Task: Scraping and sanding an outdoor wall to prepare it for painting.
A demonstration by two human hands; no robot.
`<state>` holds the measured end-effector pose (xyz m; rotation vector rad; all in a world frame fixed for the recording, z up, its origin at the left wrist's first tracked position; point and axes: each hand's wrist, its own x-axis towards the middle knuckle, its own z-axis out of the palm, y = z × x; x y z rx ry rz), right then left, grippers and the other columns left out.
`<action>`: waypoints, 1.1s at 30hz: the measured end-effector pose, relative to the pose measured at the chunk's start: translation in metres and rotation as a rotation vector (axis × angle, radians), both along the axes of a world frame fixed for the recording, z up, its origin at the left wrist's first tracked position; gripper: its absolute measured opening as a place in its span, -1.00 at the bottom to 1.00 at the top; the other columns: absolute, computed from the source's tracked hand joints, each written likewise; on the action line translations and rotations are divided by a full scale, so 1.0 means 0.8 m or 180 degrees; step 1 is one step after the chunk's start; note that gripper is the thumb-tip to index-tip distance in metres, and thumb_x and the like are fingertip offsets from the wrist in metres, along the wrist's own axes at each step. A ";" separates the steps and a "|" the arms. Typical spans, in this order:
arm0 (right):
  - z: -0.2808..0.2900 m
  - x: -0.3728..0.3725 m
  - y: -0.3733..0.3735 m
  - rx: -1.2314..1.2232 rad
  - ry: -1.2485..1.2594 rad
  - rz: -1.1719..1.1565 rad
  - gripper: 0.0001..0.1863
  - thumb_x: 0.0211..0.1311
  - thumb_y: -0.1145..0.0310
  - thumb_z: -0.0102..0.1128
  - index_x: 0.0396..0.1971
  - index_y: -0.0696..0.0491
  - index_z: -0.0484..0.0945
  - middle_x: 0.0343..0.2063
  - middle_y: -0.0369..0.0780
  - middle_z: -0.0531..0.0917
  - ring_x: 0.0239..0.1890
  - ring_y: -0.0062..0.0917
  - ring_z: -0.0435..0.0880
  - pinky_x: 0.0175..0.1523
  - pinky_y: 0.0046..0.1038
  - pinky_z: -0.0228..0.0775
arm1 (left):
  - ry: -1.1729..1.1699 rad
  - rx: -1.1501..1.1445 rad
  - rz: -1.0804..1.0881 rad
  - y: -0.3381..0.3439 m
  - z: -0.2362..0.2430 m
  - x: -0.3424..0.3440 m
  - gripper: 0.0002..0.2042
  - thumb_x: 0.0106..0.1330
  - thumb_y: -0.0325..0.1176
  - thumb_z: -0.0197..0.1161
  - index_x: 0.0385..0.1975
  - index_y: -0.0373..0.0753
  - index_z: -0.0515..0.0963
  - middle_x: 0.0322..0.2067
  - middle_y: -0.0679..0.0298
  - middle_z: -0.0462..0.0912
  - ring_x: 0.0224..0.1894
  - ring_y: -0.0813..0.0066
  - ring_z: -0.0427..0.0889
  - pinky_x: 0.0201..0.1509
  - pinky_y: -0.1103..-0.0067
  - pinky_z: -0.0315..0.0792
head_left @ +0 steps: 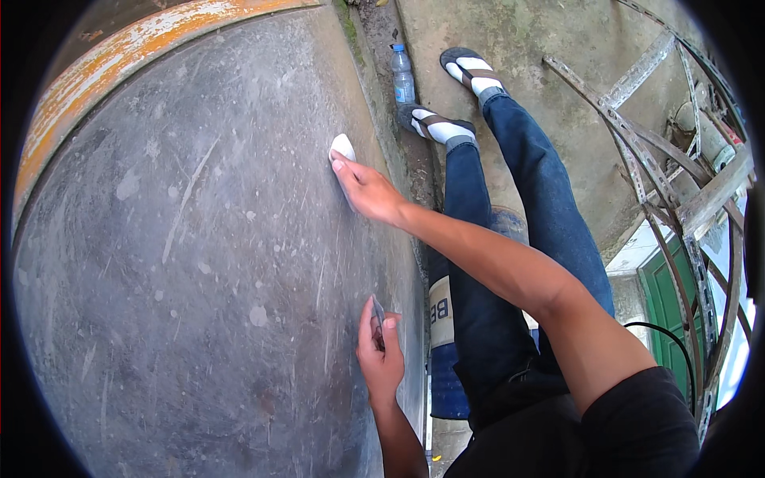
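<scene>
A large grey, scuffed surface (183,239) fills the left side, with white marks across it. My right hand (366,187) reaches over it near its right edge, fingers closed on a small white pad (343,144) held against the surface. Lower down, near the same edge, my left hand (379,358) is closed around a thin, flat grey piece (377,311); its exact kind is hard to make out, and the fingers hide part of it.
An orange, peeling band (96,72) borders the surface. My legs (530,175) extend beside it over concrete ground (510,32). A plastic bottle (403,78) stands by my feet, a blue-and-white barrel (446,374) sits under my legs, and a rusty metal frame (637,80) is at right.
</scene>
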<state>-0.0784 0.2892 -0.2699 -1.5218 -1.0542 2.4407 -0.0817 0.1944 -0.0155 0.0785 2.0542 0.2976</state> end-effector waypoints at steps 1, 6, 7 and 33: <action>-0.017 -0.003 0.013 -0.0121 -0.0166 -0.0046 -0.37 0.50 -0.12 -0.26 0.37 -0.04 0.29 0.28 -0.01 0.43 0.37 -0.15 0.34 0.43 -0.34 0.13 | -0.0062 0.0005 -0.0037 0.001 0.000 0.003 -0.55 0.47 -0.39 0.08 0.32 -0.36 0.29 -0.28 0.30 0.65 -0.45 0.76 0.38 -0.37 0.73 0.29; -0.042 -0.008 0.029 -0.0466 -0.0488 0.0018 -0.37 0.50 -0.11 -0.24 0.38 -0.03 0.28 0.28 -0.03 0.44 0.38 -0.17 0.34 0.44 -0.35 0.12 | -0.0084 -0.0039 0.0020 -0.005 -0.003 0.005 -0.55 0.48 -0.38 0.08 0.32 -0.36 0.29 -0.29 0.30 0.65 -0.45 0.76 0.37 -0.38 0.73 0.28; -0.027 -0.003 0.011 -0.0405 -0.0327 0.0001 -0.38 0.51 -0.11 -0.25 0.38 -0.03 0.28 0.28 -0.03 0.44 0.37 -0.18 0.34 0.43 -0.35 0.12 | -0.0040 -0.0046 0.0034 -0.008 -0.003 0.003 -0.55 0.48 -0.38 0.08 0.32 -0.36 0.29 -0.29 0.30 0.65 -0.46 0.77 0.36 -0.38 0.73 0.27; -0.025 0.006 -0.045 -0.0481 -0.0217 0.0113 -0.36 0.52 -0.15 -0.29 -0.20 0.17 0.55 -0.69 -0.23 0.56 -0.63 -0.51 0.56 -0.40 -0.37 0.42 | 0.0070 -0.0051 0.0073 -0.029 0.002 0.013 -0.55 0.48 -0.39 0.07 0.32 -0.34 0.29 -0.30 0.31 0.65 -0.48 0.78 0.34 -0.41 0.74 0.25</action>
